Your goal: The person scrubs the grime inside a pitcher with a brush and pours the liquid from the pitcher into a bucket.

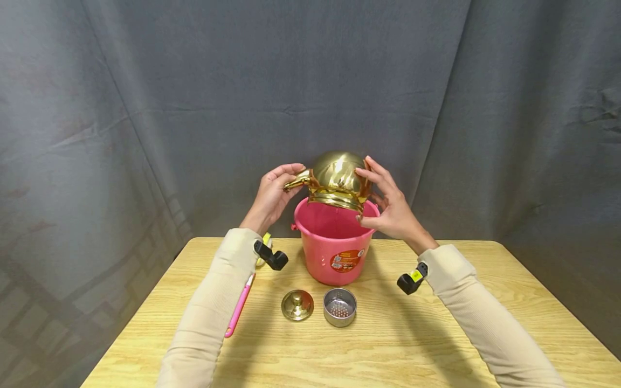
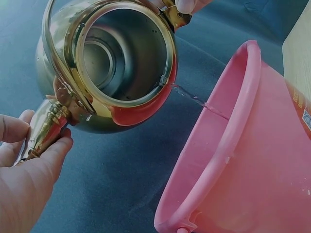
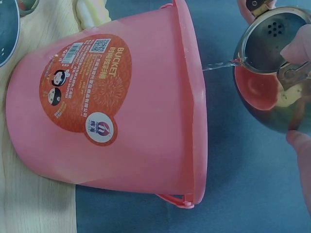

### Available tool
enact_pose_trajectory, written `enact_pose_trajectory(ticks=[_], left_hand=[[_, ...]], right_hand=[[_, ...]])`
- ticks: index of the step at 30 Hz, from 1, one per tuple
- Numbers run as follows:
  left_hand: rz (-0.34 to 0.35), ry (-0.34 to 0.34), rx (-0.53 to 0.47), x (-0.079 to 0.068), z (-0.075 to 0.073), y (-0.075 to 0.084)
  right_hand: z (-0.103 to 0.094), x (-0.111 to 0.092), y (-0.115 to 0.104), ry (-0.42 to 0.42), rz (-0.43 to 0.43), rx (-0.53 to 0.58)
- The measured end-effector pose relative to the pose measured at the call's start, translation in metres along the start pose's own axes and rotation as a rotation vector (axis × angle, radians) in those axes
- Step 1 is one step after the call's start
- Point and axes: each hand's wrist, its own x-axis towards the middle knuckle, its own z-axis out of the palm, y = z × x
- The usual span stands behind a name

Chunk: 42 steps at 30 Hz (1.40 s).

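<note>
A shiny gold kettle (image 1: pixel 337 172) is held tipped over above a pink bucket (image 1: pixel 312 253), its round mouth facing down. My left hand (image 1: pixel 271 196) grips the kettle's tapered spout (image 2: pixel 43 128) between thumb and fingers. On the opposite side, my right hand (image 1: pixel 393 207) holds the kettle, with fingers on the body and thumb near the rim. In the left wrist view, a thin stream of water (image 2: pixel 194 97) runs from the mouth's rim into the bucket. A curved bail handle (image 2: pixel 56 63) hangs beside the mouth. The bucket's floor is hidden.
In front of the bucket lie a gold lid (image 1: pixel 297 305) and a round metal strainer (image 1: pixel 339 321) with a perforated bottom. A pink-handled tool (image 1: pixel 239 311) lies left, partly under my sleeve. Behind that wrist is a pale yellow item (image 1: pixel 266 240). Grey cloth (image 1: pixel 291 81) hangs behind the table.
</note>
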Motion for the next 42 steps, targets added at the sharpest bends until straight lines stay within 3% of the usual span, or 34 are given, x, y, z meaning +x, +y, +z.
enact_pose_trajectory(ticks=[17,33,42], left_hand=[[-0.016,0.004,0.006,-0.002,-0.003,-0.002],[-0.023,-0.019,-0.017,-0.004,-0.006,-0.005],[-0.032,-0.025,-0.009,-0.006,-0.011,-0.011]], right_hand=[[0.001,-0.002,0.0,-0.02,-0.038,-0.102],[0.004,-0.003,-0.003,-0.022,-0.115,-0.093],[0.005,-0.008,-0.003,-0.022,-0.117,-0.186]])
